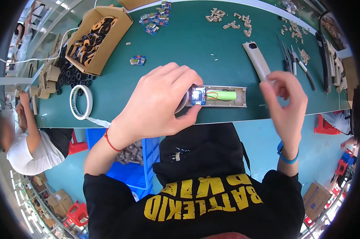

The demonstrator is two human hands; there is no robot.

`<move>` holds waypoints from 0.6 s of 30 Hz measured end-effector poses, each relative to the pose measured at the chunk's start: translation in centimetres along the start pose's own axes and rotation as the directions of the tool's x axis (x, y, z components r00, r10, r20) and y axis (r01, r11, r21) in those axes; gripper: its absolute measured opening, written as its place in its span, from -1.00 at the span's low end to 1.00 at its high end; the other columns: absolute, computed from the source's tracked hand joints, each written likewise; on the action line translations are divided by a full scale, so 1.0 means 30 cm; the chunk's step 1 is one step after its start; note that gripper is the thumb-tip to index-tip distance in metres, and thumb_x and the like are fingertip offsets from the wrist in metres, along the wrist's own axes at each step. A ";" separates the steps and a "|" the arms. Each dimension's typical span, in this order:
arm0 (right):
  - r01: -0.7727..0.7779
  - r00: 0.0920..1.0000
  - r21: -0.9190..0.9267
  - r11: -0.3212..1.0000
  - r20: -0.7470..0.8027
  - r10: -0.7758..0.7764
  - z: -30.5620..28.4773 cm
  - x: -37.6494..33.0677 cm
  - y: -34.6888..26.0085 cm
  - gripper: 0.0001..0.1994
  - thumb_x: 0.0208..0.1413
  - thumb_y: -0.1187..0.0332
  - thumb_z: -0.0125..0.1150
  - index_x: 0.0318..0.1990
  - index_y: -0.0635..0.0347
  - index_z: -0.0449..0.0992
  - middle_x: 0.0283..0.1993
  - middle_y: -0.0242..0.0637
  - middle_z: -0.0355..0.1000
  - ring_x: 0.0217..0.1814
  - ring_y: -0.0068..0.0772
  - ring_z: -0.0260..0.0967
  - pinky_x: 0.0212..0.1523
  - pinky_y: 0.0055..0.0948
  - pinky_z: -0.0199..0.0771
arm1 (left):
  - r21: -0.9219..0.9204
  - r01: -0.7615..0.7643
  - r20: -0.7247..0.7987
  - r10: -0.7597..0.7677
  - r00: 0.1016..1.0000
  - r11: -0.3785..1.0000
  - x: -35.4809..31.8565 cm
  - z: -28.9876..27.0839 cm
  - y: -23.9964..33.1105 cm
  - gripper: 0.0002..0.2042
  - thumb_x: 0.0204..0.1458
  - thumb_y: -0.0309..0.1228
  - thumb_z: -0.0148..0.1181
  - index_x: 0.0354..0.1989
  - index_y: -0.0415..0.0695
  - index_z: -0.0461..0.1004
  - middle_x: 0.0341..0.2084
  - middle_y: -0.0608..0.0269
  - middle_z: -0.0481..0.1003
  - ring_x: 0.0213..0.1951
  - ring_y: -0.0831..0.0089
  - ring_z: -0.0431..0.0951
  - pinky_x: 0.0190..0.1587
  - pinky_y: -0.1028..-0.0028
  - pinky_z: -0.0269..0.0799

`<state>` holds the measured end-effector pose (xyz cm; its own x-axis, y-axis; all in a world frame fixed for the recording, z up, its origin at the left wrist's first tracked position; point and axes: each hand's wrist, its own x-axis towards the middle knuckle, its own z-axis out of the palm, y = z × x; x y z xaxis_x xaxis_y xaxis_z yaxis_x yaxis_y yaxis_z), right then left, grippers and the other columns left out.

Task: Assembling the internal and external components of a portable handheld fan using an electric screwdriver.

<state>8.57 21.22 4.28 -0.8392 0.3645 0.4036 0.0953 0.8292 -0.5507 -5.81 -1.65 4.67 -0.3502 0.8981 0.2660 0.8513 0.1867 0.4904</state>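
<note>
My left hand (158, 103) is closed round the left end of an open beige plastic housing (241, 100) at the table's near edge. Thumb and index finger press on a small blue circuit board (198, 96) set inside it. A green cylindrical battery (224, 95) lies in the housing, with thin red and black wires running to the board. To the right, my right hand (288, 105) has its fingers curled at the near end of a long beige cover (256, 59), which slants away from me and has a dark oval window at its far end.
Left: a tape roll (81, 102), a loose circuit board (138, 60) and a cardboard box (98, 40) of black and orange parts. Far back: more boards (156, 18) and small beige pieces (231, 20). Right: tweezers and pliers (303, 67). Below: a blue crate (148, 159). A co-worker (36, 143) sits left.
</note>
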 end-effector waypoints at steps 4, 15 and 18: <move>0.312 0.931 0.134 0.941 0.155 -0.331 0.051 0.003 -0.088 -0.77 -0.17 0.46 0.43 -0.28 0.15 0.57 -0.30 -0.30 0.43 -0.27 -0.21 0.36 -0.30 -0.35 0.40 | -0.012 0.018 0.005 -0.018 1.000 1.000 -0.001 0.002 -0.005 -0.68 -0.29 -0.50 0.33 -0.28 -0.16 0.43 -0.42 0.22 0.45 -0.36 0.24 0.43 -0.33 0.38 0.38; 0.169 0.983 0.021 0.985 0.069 -0.170 0.027 0.036 0.012 -0.83 -0.08 0.50 0.35 -0.28 0.23 0.56 -0.28 -0.23 0.46 -0.21 -0.17 0.38 -0.21 -0.34 0.40 | 0.003 0.046 -0.018 -0.046 0.999 0.999 -0.007 -0.003 -0.003 -0.68 -0.29 -0.49 0.33 -0.30 -0.14 0.39 -0.44 0.24 0.41 -0.39 0.25 0.41 -0.35 0.35 0.36; 0.165 0.977 0.058 0.985 0.126 -0.171 -0.003 0.011 0.000 -0.81 -0.13 0.54 0.36 -0.29 0.24 0.57 -0.28 -0.22 0.46 -0.20 -0.17 0.37 -0.20 -0.33 0.40 | 0.002 0.034 -0.025 -0.034 0.999 0.999 -0.002 0.002 0.008 -0.68 -0.28 -0.49 0.32 -0.29 -0.13 0.39 -0.44 0.23 0.41 -0.38 0.24 0.41 -0.34 0.35 0.36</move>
<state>8.32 21.37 4.48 -0.9037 0.1607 0.3968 -0.0761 0.8518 -0.5183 -5.56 -1.65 4.72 -0.3886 0.8809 0.2701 0.8398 0.2180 0.4973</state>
